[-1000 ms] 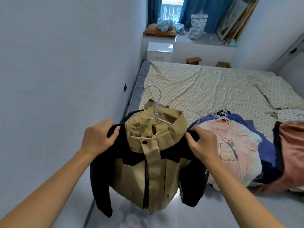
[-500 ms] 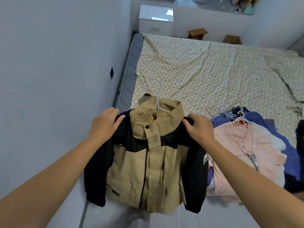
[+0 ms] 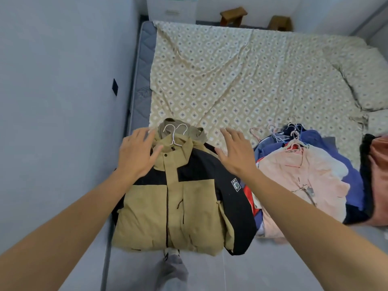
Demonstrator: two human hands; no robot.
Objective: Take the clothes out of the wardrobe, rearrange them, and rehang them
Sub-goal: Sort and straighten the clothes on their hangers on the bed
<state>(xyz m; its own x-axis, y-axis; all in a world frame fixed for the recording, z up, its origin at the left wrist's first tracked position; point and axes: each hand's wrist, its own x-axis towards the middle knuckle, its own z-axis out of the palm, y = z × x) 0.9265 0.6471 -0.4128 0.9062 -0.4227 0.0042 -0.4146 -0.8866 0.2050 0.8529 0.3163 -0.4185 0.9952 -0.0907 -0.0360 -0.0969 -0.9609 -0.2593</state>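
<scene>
Two hands are hovering over the work, and I am starting from their fingertips. The left hand (image 3: pixel 137 153) is spreading its fingers straight over the jacket (image 3: pixel 178 198), fingertips at the collar and touching or just above the cloth; I cannot tell which. The right hand (image 3: pixel 235 152) is splaying its fingers too, gripping nothing, just above the jacket's black shoulder.

The jacket is lying face up at the near edge of the bed (image 3: pixel 241 76), collar at 12 o'clock and hem at 6 o'clock, so its long axis is running straight away from me. Its white hanger (image 3: pixel 175 133) is poking out of the collar at 12 o'clock from my left fingertips, nearly touching them. I am judging the left hand the nearer one for taking the hook; from the right hand it is sitting at about 9 o'clock.

A pile of clothes (image 3: pixel 310 171) on hangers is lying at 3 o'clock, just beside the jacket's sleeve.

A small white patch (image 3: pixel 236 184) is showing on that sleeve; its writing is too small for me to read.
</scene>
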